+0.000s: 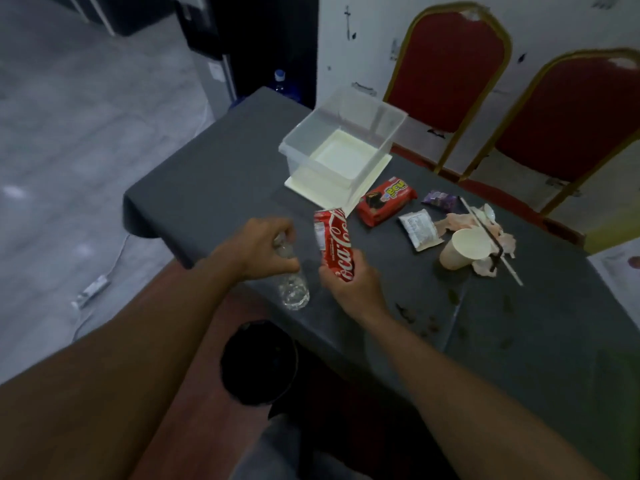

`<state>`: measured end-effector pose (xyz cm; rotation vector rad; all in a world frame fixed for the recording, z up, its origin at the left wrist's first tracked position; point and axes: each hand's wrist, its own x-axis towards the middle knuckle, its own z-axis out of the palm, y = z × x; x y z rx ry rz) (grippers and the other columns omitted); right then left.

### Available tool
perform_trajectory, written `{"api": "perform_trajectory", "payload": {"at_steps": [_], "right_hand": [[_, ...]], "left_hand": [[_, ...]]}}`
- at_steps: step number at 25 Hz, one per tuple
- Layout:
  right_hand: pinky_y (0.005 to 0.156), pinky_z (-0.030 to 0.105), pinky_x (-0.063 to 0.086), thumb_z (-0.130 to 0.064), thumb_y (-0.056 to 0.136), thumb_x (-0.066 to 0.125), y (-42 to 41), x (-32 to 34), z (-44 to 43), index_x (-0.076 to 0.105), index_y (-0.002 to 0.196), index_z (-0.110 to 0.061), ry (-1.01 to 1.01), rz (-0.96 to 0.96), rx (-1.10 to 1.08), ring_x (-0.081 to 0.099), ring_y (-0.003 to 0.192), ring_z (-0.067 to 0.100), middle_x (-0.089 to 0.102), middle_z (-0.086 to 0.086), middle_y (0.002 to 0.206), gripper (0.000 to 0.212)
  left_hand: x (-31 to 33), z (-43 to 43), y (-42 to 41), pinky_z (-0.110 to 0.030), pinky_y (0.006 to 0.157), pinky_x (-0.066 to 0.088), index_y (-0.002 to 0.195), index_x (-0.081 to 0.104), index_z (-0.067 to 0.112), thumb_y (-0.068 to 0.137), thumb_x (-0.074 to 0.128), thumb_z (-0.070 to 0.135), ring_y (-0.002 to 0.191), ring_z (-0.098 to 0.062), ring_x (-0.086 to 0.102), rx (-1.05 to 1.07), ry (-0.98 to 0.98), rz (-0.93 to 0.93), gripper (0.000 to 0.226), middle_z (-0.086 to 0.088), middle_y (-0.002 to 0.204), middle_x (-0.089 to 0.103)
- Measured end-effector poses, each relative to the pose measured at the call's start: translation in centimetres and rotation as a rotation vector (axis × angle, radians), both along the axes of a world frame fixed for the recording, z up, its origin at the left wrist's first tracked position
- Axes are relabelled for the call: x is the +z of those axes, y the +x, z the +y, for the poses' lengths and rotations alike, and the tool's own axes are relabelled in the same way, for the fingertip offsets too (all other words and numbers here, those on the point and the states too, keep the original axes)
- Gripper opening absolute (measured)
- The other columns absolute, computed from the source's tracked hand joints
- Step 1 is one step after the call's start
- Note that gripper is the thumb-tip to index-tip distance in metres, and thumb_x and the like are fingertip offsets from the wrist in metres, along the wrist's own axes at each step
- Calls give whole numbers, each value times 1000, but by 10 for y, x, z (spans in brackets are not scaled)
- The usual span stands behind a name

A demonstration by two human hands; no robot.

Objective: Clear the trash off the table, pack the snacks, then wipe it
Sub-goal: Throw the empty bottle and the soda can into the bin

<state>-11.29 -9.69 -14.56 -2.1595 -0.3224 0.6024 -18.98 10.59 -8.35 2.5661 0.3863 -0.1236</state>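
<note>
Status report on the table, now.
Left hand grips clear bottle; right hand grips red can. Snacks, cup still on table. Nothing blocking.

Your single head-worn wide-angle camera looks forward and steeply down from close above the near edge of the dark table [214, 174], both forearms reaching in from the bottom of the frame; two red chairs [450, 71] and floor curve at the edges. No second view exists.
</note>
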Motion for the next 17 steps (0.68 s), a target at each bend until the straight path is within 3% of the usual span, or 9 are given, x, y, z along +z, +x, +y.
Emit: {"api": "perform_trajectory", "payload": {"at_steps": [2,6,9,12,13,15,17], "right_hand": [[75,38,61,-54,73,76,-40,-13,25,58,105,-31,83,85,62,70,80,6,72,-10,91,43],[73,24,57,-50,70,82,-112,-64,54,59,112,-29,93,97,179,69,83,1,72,-10,96,52],[85,24,53,-54,69,80,-151,-143,68,63,119,-27,6,72,195,65,97,7,66,-8,107,59],[90,23,50,-49,70,81,-180,-246,76,67,117,-21,-220,252,171,62,101,7,64,-5,111,56],[85,25,53,-50,66,81,-187,-277,76,69,113,-19,-322,369,124,65,96,10,67,-4,106,57],[63,30,59,-52,64,80,-199,-336,77,68,112,-17,-458,630,-18,71,82,18,75,2,100,61],[42,22,47,-52,74,77,-204,-387,80,63,115,-17,-515,802,-108,66,65,17,75,8,98,56]], "left_hand": [[-13,24,-41,-30,70,46,91,64,27,65,67,53,81,-19,61,3,12,76,37,4,89,66],[-65,59,-110,-24,69,39,93,70,26,78,68,51,78,-11,58,64,43,149,29,7,90,67],[-159,73,-155,-25,71,40,95,71,22,80,60,54,82,-21,63,177,-71,238,37,-2,89,67],[-279,69,-185,-30,81,48,108,72,18,79,48,59,96,-31,61,301,-196,373,56,-13,104,69],[-320,65,-192,-35,81,52,105,72,12,77,43,57,92,-33,58,313,-215,352,60,-15,100,69],[-389,53,-201,-45,76,56,100,70,0,77,50,37,86,-37,56,411,-233,378,48,-19,94,68],[-450,39,-209,-42,93,51,124,63,5,85,51,29,107,-40,55,542,-308,495,47,-21,120,56]]}}
